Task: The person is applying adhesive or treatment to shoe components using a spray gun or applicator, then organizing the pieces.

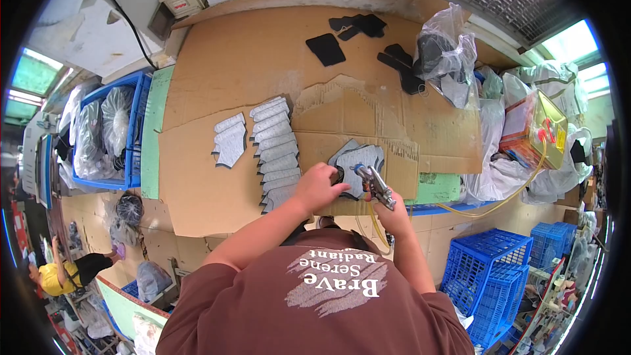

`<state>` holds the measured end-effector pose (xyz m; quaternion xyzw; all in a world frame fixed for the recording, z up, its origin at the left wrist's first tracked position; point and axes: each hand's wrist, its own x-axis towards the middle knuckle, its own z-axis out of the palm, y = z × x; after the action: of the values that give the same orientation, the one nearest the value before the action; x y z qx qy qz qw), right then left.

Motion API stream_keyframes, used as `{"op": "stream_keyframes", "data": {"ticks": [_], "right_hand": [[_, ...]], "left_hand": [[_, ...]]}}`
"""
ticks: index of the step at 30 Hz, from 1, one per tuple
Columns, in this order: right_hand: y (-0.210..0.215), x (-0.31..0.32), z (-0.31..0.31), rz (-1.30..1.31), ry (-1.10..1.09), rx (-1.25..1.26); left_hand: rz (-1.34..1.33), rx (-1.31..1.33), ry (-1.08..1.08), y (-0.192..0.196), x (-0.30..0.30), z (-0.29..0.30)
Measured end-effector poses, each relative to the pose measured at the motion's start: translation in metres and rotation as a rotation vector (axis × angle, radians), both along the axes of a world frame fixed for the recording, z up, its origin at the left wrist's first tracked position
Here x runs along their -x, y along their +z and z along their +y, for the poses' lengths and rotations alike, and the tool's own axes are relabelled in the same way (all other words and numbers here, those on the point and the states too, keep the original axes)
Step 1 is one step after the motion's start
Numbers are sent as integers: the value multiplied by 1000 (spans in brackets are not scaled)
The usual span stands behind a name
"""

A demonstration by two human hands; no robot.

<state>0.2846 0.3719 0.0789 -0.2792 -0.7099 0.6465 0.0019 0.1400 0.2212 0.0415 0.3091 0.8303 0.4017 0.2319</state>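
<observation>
My left hand (320,186) presses down on a grey shaped fabric piece (360,161) that lies on the cardboard-covered table (236,72). My right hand (392,213) grips a metal spray gun (376,184), whose nozzle points at that piece. A yellow hose (499,200) runs from the gun to the right. Left of my hands, several grey cut pieces (275,151) lie overlapped in a column, with two more (230,141) beside them.
Black cut pieces (355,36) lie at the table's far side, beside a plastic bag (444,52). A yellow-green tin (539,131) stands at right. Blue crates sit at left (135,131) and lower right (490,276). Another person (62,273) is at lower left.
</observation>
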Motion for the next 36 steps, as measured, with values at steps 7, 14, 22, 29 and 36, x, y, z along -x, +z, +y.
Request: {"op": "stream_keyframes", "data": {"ticks": [7, 14, 22, 29, 36], "right_hand": [[-11, 1, -2, 54, 2, 43], [-8, 2, -1, 39, 10, 54], [-5, -6, 7, 34, -98, 42], [0, -12, 17, 20, -163, 23], [3, -20, 16, 56, -164, 84]], "left_hand": [[184, 36, -72, -16, -14, 16], [210, 112, -100, -8, -15, 16], [241, 151, -115, -6, -15, 17], [187, 71, -62, -13, -16, 14], [-188, -178, 502, -60, 39, -53]]}}
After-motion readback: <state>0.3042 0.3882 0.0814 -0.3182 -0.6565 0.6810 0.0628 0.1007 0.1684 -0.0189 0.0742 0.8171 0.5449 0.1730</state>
